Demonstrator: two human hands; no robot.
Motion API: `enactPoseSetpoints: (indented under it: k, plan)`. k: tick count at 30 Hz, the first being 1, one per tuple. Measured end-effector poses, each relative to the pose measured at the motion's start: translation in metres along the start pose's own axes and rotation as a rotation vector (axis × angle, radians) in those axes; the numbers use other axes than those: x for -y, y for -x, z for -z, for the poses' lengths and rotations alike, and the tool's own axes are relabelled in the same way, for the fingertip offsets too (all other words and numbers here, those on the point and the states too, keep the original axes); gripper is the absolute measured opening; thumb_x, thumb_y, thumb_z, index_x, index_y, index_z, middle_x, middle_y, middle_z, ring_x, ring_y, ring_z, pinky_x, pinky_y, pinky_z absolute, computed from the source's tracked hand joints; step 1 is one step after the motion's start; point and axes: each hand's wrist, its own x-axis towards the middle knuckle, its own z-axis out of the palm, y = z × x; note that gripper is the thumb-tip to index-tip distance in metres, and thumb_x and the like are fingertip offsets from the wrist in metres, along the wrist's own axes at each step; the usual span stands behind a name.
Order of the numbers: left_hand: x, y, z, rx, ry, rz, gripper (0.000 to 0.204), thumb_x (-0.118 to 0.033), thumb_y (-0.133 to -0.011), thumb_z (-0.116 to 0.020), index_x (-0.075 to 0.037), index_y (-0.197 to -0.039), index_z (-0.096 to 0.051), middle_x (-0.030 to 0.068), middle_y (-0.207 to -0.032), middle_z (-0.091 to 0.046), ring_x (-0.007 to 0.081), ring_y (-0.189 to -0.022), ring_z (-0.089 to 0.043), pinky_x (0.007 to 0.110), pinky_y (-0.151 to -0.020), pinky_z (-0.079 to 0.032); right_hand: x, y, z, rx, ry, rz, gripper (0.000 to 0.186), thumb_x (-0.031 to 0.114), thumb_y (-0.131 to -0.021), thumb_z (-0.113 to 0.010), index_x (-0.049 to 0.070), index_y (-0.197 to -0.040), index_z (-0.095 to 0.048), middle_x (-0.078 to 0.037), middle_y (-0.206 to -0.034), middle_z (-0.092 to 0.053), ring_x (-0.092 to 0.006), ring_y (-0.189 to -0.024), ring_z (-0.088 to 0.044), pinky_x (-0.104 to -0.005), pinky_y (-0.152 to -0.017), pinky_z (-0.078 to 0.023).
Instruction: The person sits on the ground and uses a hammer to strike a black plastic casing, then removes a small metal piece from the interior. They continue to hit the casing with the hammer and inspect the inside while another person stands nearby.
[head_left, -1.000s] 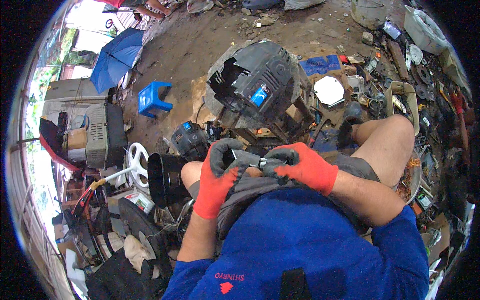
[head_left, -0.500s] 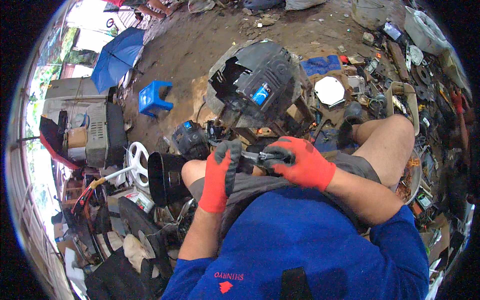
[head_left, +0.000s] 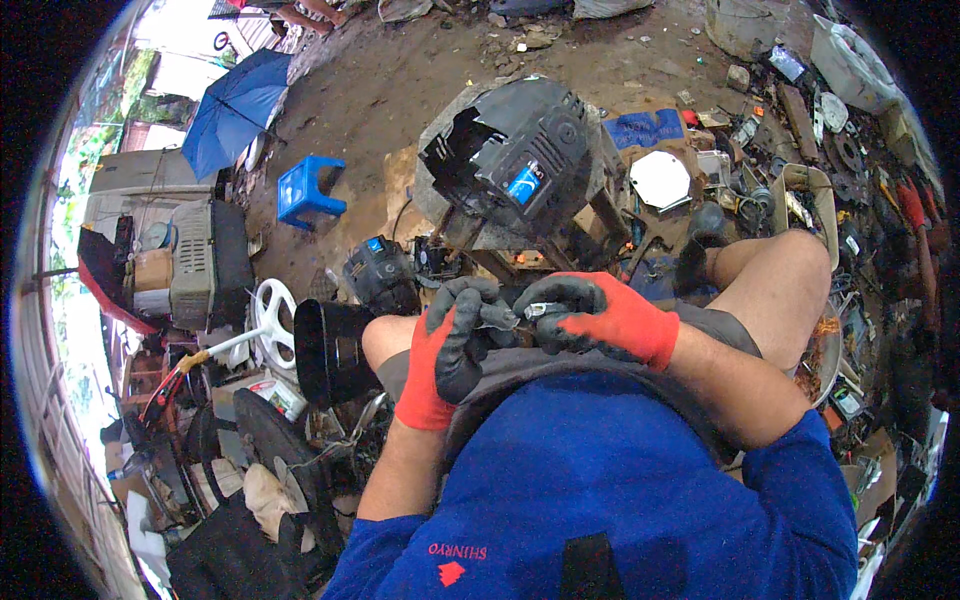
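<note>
Beige tub (head_left: 806,176), right side: holds mixed scrap. Black bin (head_left: 350,350), left side: contents indistinct. Small silvery part (head_left: 537,310), bright-faced, partly hidden: sits above the grey shorts (head_left: 520,365), visible end toward the left hand (head_left: 447,345); long axis unclear. Right hand (head_left: 592,318): fingers pinched around it. Left: fingers curled nearly together beside it; grip cannot be told.

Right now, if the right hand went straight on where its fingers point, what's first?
Likely the left hand, or the grey piece it seems to pinch; depth is hard to judge here.
</note>
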Motion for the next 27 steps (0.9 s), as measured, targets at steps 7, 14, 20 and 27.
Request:
enactPoseSetpoints:
  k: [7,14,20,27]
  plan:
    - [-0.005,0.009,0.003,-0.123,-0.471,-0.315,0.026,-0.008,-0.087,-0.064,0.0,-0.11,-0.058,0.01,-0.109,-0.061,0.0179,-0.101,-0.059,0.033,-0.092,-0.046,0.014,0.004,-0.005,-0.074,-0.254,-0.22,0.035,0.022,-0.087,-0.066,0.004,-0.116,-0.06,-0.002,-0.099,-0.063,-0.009,-0.085,-0.058,-0.0259,-0.076,-0.049]
    - [-0.007,0.013,-0.007,0.047,-0.694,-0.665,0.045,0.002,-0.073,-0.068,0.001,-0.116,-0.056,0.015,-0.119,-0.057,0.0273,-0.11,-0.056,0.036,-0.097,-0.043,0.003,0.003,0.001,-0.015,-0.08,-0.103,0.038,0.022,-0.086,-0.065,0.0,-0.117,-0.058,-0.004,-0.102,-0.063,-0.0112,-0.089,-0.058,-0.0276,-0.078,-0.048]
    - [-0.002,0.03,-0.013,0.02,-0.872,-0.661,0.058,-0.003,-0.066,-0.076,0.002,-0.119,-0.053,0.0198,-0.116,-0.058,0.0344,-0.106,-0.058,0.04,-0.093,-0.046,0.004,0.005,-0.002,-0.017,-0.044,-0.062,0.043,0.023,-0.085,-0.065,-0.001,-0.12,-0.057,-0.006,-0.11,-0.061,-0.0154,-0.102,-0.056,-0.0314,-0.091,-0.044]
    - [-0.011,0.037,-0.016,-0.01,-0.98,-0.524,0.068,-0.011,-0.064,-0.081,0.003,-0.123,-0.049,0.0228,-0.116,-0.057,0.0393,-0.104,-0.059,0.042,-0.09,-0.048,0.003,0.005,0.001,0.011,0.237,0.062,0.036,0.021,-0.087,-0.062,0.003,-0.118,-0.06,-0.008,-0.113,-0.062,-0.017,-0.107,-0.055,-0.033,-0.096,-0.042]
